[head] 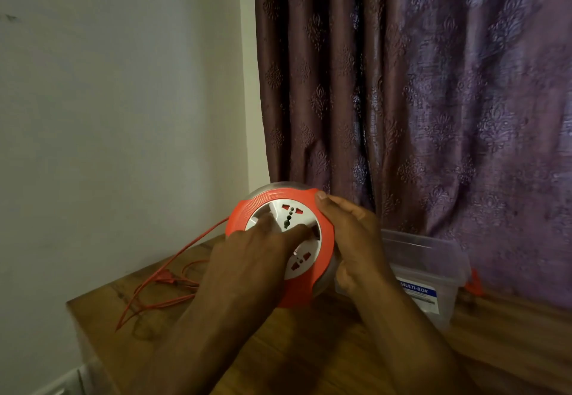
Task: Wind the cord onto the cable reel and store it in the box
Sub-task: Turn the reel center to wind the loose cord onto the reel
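Note:
A round cable reel with an orange rim and a white socket face is held tilted above the wooden table. My right hand grips its right edge, thumb on the top rim. My left hand lies over the white face, its fingers pressing on the centre. An orange cord runs from the reel's left side and lies in loose loops on the table, with its plug among the loops. A clear plastic box with a blue and white label stands on the table just right of my right hand.
A white wall is on the left and a purple patterned curtain hangs behind the table. The table's left edge runs close to the cord loops. A small orange piece shows beside the box.

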